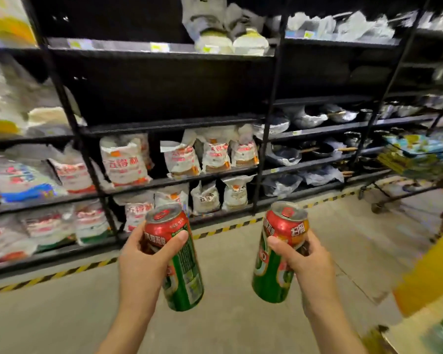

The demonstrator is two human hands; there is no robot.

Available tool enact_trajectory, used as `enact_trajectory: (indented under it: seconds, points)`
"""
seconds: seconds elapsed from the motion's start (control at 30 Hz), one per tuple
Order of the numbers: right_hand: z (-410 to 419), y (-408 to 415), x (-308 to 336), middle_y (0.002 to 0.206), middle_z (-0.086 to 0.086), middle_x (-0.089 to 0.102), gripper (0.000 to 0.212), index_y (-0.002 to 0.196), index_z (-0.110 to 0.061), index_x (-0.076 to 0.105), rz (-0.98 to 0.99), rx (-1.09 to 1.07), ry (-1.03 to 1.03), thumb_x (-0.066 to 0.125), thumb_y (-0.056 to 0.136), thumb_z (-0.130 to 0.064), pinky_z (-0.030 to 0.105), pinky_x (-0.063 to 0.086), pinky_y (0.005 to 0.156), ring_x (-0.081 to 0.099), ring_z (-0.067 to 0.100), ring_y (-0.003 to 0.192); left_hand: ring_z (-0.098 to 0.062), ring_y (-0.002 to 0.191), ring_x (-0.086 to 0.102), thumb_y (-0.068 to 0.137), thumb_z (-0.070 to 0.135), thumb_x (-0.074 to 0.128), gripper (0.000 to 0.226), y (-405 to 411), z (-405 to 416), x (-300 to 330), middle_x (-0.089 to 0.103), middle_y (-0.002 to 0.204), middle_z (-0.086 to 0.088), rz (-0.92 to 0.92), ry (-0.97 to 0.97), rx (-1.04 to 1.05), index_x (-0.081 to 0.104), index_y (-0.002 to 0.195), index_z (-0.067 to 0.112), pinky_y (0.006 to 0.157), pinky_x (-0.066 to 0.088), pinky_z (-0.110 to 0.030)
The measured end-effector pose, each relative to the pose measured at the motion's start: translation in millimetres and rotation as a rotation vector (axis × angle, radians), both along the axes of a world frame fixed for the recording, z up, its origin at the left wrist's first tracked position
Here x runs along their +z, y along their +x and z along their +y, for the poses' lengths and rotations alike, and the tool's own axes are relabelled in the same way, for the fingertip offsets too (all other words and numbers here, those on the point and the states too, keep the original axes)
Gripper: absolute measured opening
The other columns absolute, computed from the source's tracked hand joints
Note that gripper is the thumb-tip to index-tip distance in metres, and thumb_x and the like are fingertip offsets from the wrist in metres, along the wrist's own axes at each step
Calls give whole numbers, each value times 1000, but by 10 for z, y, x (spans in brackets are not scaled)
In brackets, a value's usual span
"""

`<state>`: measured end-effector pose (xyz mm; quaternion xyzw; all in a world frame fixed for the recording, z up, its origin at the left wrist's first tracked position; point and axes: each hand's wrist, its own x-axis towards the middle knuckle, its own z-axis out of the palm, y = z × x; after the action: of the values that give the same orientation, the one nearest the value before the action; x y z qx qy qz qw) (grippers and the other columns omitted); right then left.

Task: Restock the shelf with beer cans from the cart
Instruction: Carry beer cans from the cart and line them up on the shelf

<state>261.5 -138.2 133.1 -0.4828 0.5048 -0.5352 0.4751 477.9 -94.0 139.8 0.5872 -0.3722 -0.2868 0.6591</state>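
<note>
Each of my hands holds a red and green beer can out in front of me. My left hand (143, 261) is wrapped around the left beer can (183, 274), which tilts slightly left at its top. My right hand (310, 264) grips the right beer can (276, 267), tilted right at its top. Both cans hang over the concrete floor, well short of the black metal shelf (169, 122) ahead. The shelf bay straight ahead at chest height looks dark and bare. A yellow edge, possibly the cart (425, 284), shows at the lower right.
White sacks of rice or flour (125, 162) fill the lower shelves ahead and to the left. Wrapped pans and woks (310, 116) sit on shelves to the right. A yellow and black hazard stripe (62, 273) runs along the floor by the shelf base. A loaded trolley (414, 162) stands at the far right.
</note>
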Motion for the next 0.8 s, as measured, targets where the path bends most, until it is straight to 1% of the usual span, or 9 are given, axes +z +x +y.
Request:
enact_trajectory:
  seconds: [0.1,0.17,0.23,0.33,0.43,0.53,0.63,0.7,0.8]
  points:
    - [-300,504,-12,88,-7,72,54,100,-26,65,3,91,21,74,49,-39,29,46,69,64,13,90,-6,85,64,67,20,78,44,473,-181,-12,70,92,6,26,24,67,63,108,20,67,45,-23]
    - [-544,807,-20,93,-5,72,58,104,-25,65,14,145,29,76,49,-40,29,47,70,64,14,92,-3,80,65,65,21,78,41,754,-355,-21,71,87,6,31,26,95,64,104,24,67,45,-23]
    - [-816,1109,-39,91,-6,73,59,103,-25,66,25,188,32,85,49,-39,28,47,69,66,13,90,0,75,65,65,22,78,36,1016,-569,-43,72,83,8,23,35,111,65,98,26,67,46,-25]
    - [-1304,1556,-85,89,-8,73,54,100,-26,67,27,226,27,87,51,-38,24,46,67,66,10,87,-5,81,65,67,24,77,36,1390,-986,-74,70,87,4,19,54,134,64,101,23,67,48,-26]
    - [-1863,2015,-118,91,-9,72,56,104,-27,66,27,267,28,86,52,-39,23,45,69,65,8,91,-8,86,64,64,29,76,40,1768,-1498,-96,70,91,6,23,65,149,63,102,25,66,46,-25]
    - [-2492,2472,-120,93,-8,71,44,103,-28,65,-4,284,54,80,62,-28,24,44,68,63,10,93,-8,88,62,61,35,75,45,2172,-2057,-50,68,93,7,20,82,164,62,103,26,67,47,-27]
    - [-3094,2927,-72,94,-6,70,34,98,-29,65,-5,320,61,78,67,-23,27,45,70,62,13,94,-6,85,63,67,26,75,31,2581,-2551,34,69,88,8,32,77,210,63,96,28,64,44,-23]
    - [-3434,3236,-22,94,-6,70,34,95,-30,65,-9,348,67,79,65,-26,28,45,71,62,13,95,-5,83,63,70,23,75,27,2861,-2837,73,69,88,7,38,76,245,64,94,27,64,43,-22]
    - [-3857,3669,0,95,-7,70,48,94,-32,65,-16,401,88,84,50,-37,30,46,73,62,13,96,-8,87,64,66,28,76,39,3280,-3187,76,70,92,5,41,85,288,65,103,23,67,46,-24]
